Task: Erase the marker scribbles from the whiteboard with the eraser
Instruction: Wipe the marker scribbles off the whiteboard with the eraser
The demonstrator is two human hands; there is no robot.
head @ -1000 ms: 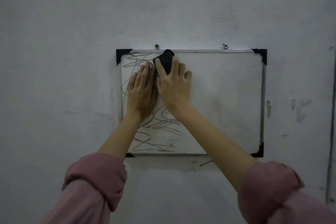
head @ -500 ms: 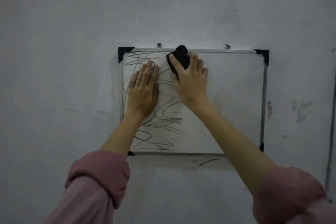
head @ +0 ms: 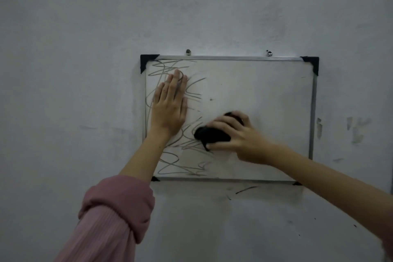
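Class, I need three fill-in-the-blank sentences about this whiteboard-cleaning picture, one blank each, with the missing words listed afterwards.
1. The right hand grips the black eraser and presses it against the metal-framed rectangular whiteboard, which hangs on the grey ____.
2. The left hand lies ____ on the board, fingers pointing up.
3. The grey marker scribbles that remain cover the board's ____ side.

Missing words: wall; flat; left
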